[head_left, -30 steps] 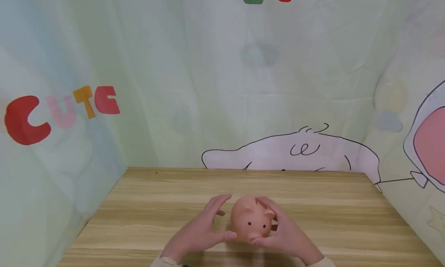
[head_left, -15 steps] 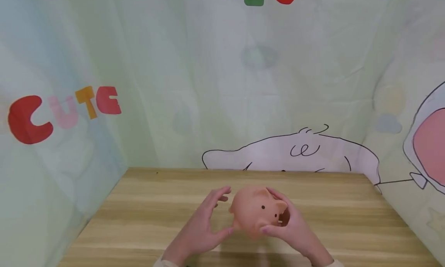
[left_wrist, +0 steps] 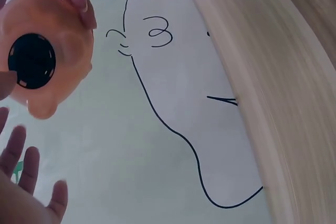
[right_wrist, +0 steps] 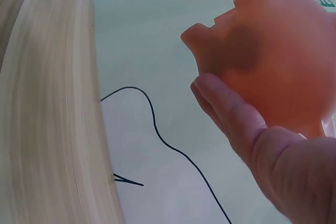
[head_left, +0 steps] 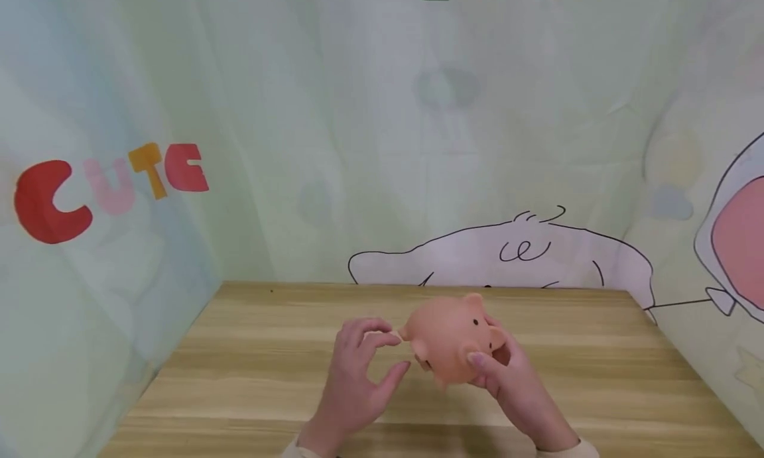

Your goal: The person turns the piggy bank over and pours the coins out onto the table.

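Note:
A pink piggy bank (head_left: 444, 339) is raised over the table, tipped so that its face turns to the right. My right hand (head_left: 522, 395) grips it at the head end, with the thumb by the snout. My left hand (head_left: 357, 372) is at its other end, fingers loosely bent and apart, the thumb toward its underside. The left wrist view shows a round black plug (left_wrist: 42, 56) in the belly, and the left thumb (left_wrist: 6, 84) overlaps its edge there. In the right wrist view the right thumb (right_wrist: 233, 108) lies along the body.
The wood-grain table (head_left: 251, 385) extends beneath both hands. Behind it hangs a pale curtain (head_left: 370, 133) with a cartoon outline and coloured letters, and printed cloth also closes off both sides.
The piggy bank has been lifted and tilted, its face swinging right and its underside coming toward the left hand. My right hand rose with it; the left hand's fingers have bent more.

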`<state>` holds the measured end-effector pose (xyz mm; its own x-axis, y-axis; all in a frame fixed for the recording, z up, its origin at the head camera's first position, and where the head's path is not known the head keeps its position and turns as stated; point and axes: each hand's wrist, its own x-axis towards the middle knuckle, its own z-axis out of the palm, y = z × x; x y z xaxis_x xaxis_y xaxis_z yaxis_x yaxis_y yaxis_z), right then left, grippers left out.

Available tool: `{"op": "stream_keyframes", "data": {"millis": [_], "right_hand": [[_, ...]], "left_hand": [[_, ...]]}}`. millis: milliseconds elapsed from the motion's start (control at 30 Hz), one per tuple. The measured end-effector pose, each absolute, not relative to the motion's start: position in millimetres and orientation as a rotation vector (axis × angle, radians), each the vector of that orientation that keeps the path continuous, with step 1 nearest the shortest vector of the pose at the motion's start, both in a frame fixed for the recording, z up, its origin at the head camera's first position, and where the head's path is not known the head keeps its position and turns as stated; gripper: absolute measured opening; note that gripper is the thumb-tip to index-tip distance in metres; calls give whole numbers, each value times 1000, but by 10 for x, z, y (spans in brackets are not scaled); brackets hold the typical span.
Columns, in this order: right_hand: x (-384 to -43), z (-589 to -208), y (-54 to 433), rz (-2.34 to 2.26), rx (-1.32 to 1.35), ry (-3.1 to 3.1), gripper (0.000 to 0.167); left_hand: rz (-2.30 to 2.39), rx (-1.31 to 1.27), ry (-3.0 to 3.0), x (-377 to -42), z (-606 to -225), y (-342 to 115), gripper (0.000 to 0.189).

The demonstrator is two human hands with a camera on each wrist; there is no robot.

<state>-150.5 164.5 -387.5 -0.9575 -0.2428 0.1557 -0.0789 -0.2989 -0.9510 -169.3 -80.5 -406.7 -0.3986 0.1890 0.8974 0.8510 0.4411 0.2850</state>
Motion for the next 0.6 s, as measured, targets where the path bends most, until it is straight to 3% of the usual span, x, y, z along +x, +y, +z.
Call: {"op": "stream_keyframes", "data": {"millis": [267, 400, 600], "right_hand": [[-1520, -3900, 1595, -2402, -605, 1452, 38], [-1528, -3894, 1566, -2373, -643, 1339, 40], [-1511, -3926, 1518, -2363, -637, 1229, 44]], "left_hand": [[-746, -934, -1704, -1689, -4021, -714, 15], [-707, -932, -1648, -1707, -3998, -684, 11], [-684, -917, -1593, -1710, -3996, -672, 23]]}}
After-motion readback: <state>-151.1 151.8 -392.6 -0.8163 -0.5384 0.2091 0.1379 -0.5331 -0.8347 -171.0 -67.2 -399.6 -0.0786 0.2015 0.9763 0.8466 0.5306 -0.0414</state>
